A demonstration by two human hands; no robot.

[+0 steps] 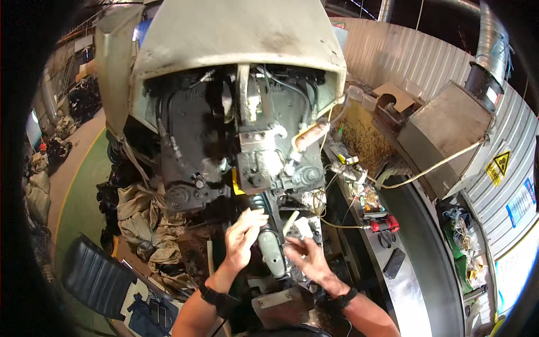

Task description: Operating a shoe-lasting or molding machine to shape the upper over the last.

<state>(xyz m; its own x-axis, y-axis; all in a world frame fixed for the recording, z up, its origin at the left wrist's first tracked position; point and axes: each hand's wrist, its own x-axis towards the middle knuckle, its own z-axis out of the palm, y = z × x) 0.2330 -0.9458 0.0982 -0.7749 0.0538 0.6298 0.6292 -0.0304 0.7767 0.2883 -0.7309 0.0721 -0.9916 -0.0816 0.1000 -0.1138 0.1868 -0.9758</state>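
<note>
Corrugated wall (pixel 387 48): a workshop is being closed off on the right, with a long black belt (pixel 429 253) being set along that side.
Machine hood (pixel 241 33): two dark plates (pixel 191 132), fitted with hoses, are being sheltered beneath it.
Metal bench (pixel 410 292): a red tool (pixel 384 224) is being supported near the belt.
Left hand (pixel 242 238): fingers are being held close together, bent over the upper left of the grey-green piece (pixel 270 250); whether it is being pressed cannot be told.
Right hand (pixel 306 259): fingers are being kept spread and slightly curled just right of the piece; nothing is being visibly gripped, and contact is being left unclear by blur.
Grey-green piece: it is being carried on a narrow dark support between the hands, below the plates. Skin is possibly being exposed to a pinch, should the mechanism move; a slip could be caused by an uneven push. An elongated, smooth, round-ended form is being shown, marked by a small dark spot.
</note>
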